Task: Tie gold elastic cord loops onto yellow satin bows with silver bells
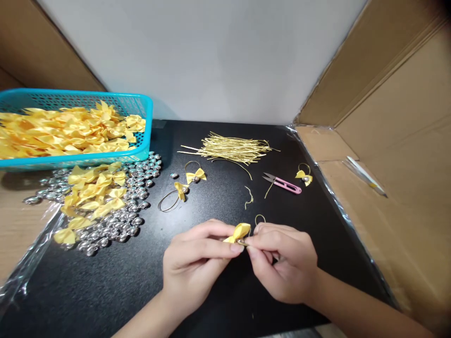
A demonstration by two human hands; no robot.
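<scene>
Between the thumb and fingers of my left hand (199,256) is a yellow ribbon bow (241,232), with a small silver bell partly showing under it. My right hand (282,256) pinches a gold cord right beside the bow; a loop of the cord (260,218) sticks up behind the fingers. The hands almost meet at the bow, and the fingertips hide where cord and bell join. Ahead of my left hand lie two bows with bells and cord loops, one bow (181,191) nearer and another bow (196,176) farther off.
A blue basket (150,126) of yellow bows stands at the left. Silver bells (123,227) and loose bows (95,192) lie before it. Gold cords (234,148) are piled at the back. Pink thread snips (287,186), a looped bow (304,177) and a pen (366,177) lie rightward.
</scene>
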